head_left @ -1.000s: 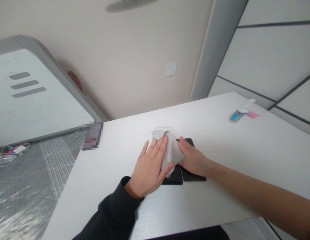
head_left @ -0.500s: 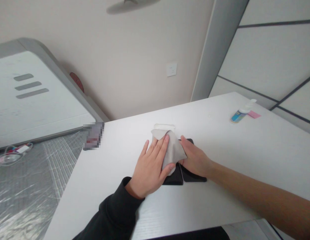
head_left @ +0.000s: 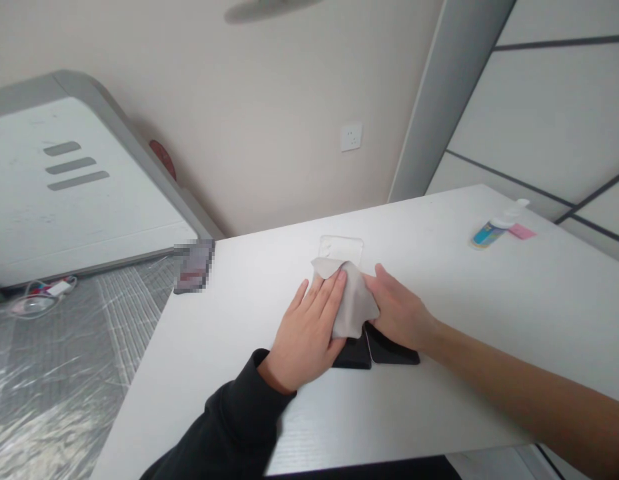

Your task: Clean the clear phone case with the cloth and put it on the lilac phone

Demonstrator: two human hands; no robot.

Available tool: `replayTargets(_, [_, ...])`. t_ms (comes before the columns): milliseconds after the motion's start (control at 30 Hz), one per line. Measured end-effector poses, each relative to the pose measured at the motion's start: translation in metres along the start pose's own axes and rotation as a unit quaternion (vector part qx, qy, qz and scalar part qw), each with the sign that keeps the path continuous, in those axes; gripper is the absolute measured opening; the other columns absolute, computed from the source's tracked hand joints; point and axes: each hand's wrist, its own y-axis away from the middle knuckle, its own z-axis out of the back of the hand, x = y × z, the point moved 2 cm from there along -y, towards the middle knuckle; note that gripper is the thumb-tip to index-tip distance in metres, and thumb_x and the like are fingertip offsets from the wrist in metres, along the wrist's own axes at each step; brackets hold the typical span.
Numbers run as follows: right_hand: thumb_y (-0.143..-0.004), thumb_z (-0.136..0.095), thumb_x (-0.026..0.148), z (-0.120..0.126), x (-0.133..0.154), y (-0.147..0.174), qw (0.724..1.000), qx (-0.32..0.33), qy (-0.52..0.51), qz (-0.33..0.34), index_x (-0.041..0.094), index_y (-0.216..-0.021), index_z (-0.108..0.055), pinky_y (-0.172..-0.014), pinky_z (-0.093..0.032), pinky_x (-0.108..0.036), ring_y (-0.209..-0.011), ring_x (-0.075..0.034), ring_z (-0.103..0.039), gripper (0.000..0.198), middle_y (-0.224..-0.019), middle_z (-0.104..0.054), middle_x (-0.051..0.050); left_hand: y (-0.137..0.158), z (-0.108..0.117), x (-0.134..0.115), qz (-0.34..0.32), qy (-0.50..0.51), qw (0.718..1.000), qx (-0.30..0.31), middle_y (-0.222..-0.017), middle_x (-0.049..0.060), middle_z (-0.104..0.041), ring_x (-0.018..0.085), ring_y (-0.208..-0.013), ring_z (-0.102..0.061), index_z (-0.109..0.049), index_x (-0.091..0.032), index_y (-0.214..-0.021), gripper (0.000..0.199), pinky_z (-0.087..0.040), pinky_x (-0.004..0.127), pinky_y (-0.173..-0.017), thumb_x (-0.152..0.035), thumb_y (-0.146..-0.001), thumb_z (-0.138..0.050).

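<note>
My left hand [head_left: 309, 327], in a dark sleeve, lies flat with its fingers pressing a grey cloth [head_left: 353, 303] down onto a black phone [head_left: 354, 355]. A second black phone [head_left: 394, 352] lies right beside it, and my right hand [head_left: 402, 313] rests on that one, touching the cloth's right edge. Both phones are mostly hidden under the hands and cloth. A clear phone case [head_left: 340, 250] lies on the white table [head_left: 239, 320] just beyond the cloth.
A small spray bottle [head_left: 492, 230] and a pink pad [head_left: 522, 231] lie at the table's far right. A blurred dark object [head_left: 193, 265] sits at the far left corner. A white cabinet [head_left: 64, 200] and a plastic-covered floor are to the left.
The cloth and my left hand have slid a little away from me along the phone. More of the clear case now shows beyond the cloth.
</note>
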Motion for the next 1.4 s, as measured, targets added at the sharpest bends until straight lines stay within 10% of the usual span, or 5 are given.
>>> replayTargets(167, [-0.087, -0.036, 0.087, 0.006, -0.009, -0.005, 0.999, 0.019, -0.022, -0.023, 0.021, -0.111, -0.070, -0.094, -0.056, -0.046, -0.108, -0.029, -0.069, 0.078, -0.107, -0.075, -0.011, 0.000, 0.008, 0.010, -0.014, 0.157, 0.986, -0.052, -0.168, 0.018, -0.030, 0.034, -0.155, -0.030, -0.025, -0.007, -0.160, 0.076, -0.028, 0.053, -0.125, -0.021, -0.089, -0.050])
replayTargets(367, [-0.076, -0.076, 0.066, 0.038, -0.006, -0.018, 0.971, -0.200, 0.121, 0.043, 0.023, -0.107, -0.054, -0.072, -0.055, -0.032, -0.082, -0.018, -0.066, 0.057, -0.098, -0.066, -0.003, 0.000, 0.014, 0.020, 0.221, 0.574, 0.773, -0.152, -0.115, 0.008, -0.079, 0.033, -0.130, -0.061, -0.079, -0.018, -0.101, 0.026, -0.041, 0.040, -0.118, -0.038, -0.090, -0.067])
replayTargets(633, [-0.083, -0.074, 0.049, 0.034, 0.006, -0.013, 0.958, -0.163, 0.214, 0.099, 0.020, -0.076, -0.068, -0.064, -0.044, -0.030, -0.068, -0.016, -0.059, 0.031, -0.073, -0.066, -0.001, -0.006, 0.002, 0.025, 0.293, 0.690, 0.647, -0.138, -0.105, 0.010, -0.081, 0.025, -0.098, -0.076, -0.077, -0.014, -0.109, 0.046, -0.058, 0.032, -0.089, -0.047, -0.078, -0.083])
replayTargets(1100, [-0.083, -0.066, 0.044, 0.052, 0.027, -0.015, 0.910, -0.253, 0.279, 0.175, 0.022, -0.070, -0.059, -0.061, -0.041, -0.030, -0.061, -0.016, -0.051, 0.027, -0.065, -0.056, 0.001, -0.006, 0.007, 0.034, 0.303, 0.796, 0.520, -0.070, -0.098, 0.014, -0.082, 0.033, -0.106, -0.075, -0.076, -0.011, -0.099, 0.035, -0.059, 0.042, -0.096, -0.036, -0.075, -0.069])
replayTargets(1400, [-0.088, -0.067, 0.047, 0.044, 0.014, -0.010, 0.936, -0.198, 0.271, 0.109, 0.022, -0.071, -0.056, -0.061, -0.048, -0.029, -0.059, -0.015, -0.059, 0.032, -0.062, -0.061, 0.002, -0.004, 0.005, 0.024, 0.335, 0.769, 0.532, -0.116, -0.100, 0.011, -0.081, 0.030, -0.096, -0.077, -0.074, -0.012, -0.106, 0.034, -0.060, 0.041, -0.093, -0.035, -0.080, -0.074])
